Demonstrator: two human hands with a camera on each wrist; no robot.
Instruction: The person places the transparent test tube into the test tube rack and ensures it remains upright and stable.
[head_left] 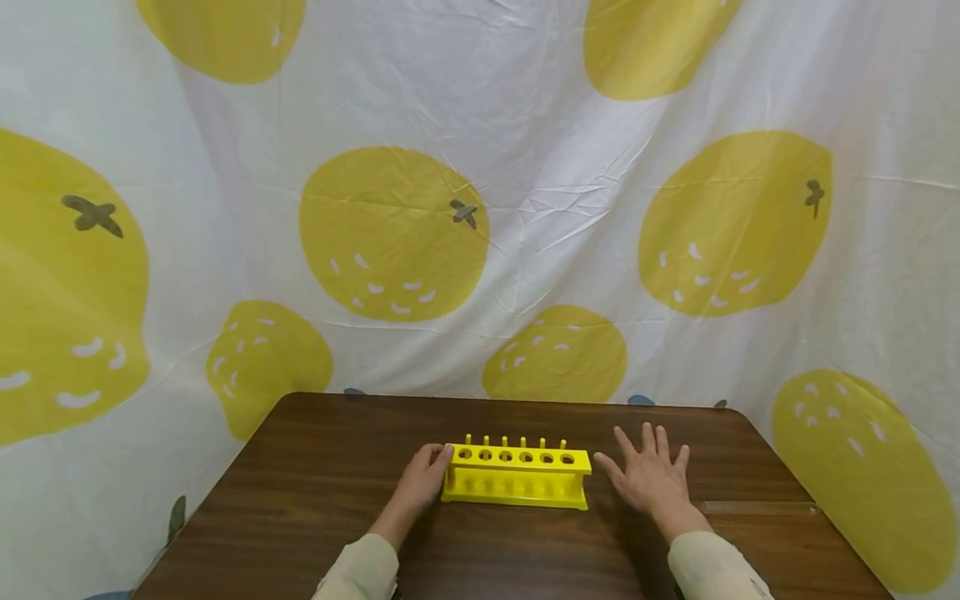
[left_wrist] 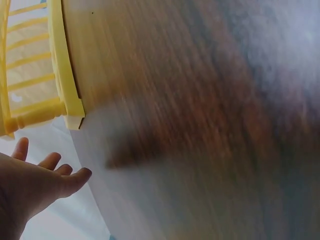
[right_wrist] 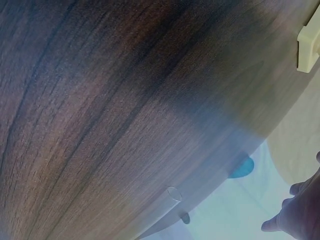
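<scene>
A yellow test tube rack (head_left: 517, 500) stands upright on the brown table, its round holes and row of pegs showing. My left hand (head_left: 422, 485) is at the rack's left end; in the left wrist view a gap shows between this hand (left_wrist: 37, 185) and the rack (left_wrist: 61, 60), the fingers loosely extended. Off the rack's right end, my right hand (head_left: 654, 478) is spread wide and holds nothing. The right wrist view catches part of that hand (right_wrist: 302, 210) at the lower right, with a corner of the rack (right_wrist: 306, 47) above.
A clear glass tube (head_left: 759, 507) lies on the table (head_left: 315, 517) to the right of my right hand; its open end (right_wrist: 174, 194) shows in the right wrist view. Behind the table hangs a white cloth (head_left: 525, 250) printed with yellow fruit.
</scene>
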